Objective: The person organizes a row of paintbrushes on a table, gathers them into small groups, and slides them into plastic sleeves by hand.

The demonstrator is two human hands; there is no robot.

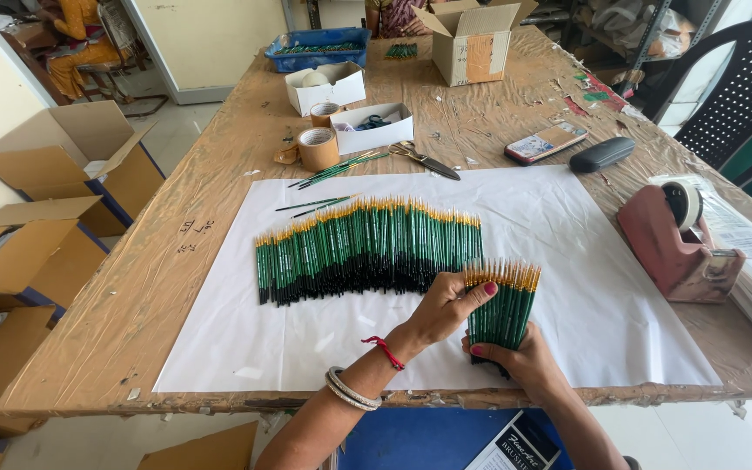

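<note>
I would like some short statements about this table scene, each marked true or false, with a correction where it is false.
1. Both hands hold one bundle of green brushes. True: the right hand grips it from below and the left hand rests on its side.
2. The long row of brushes lies on bare wood. False: it lies on a white paper sheet.
3. The pink tape dispenser stands at the right edge of the table. True.
4. The scissors lie inside a white box. False: they lie on the table, just beyond the paper.
5. A phone lies beside a dark case. True.
</note>
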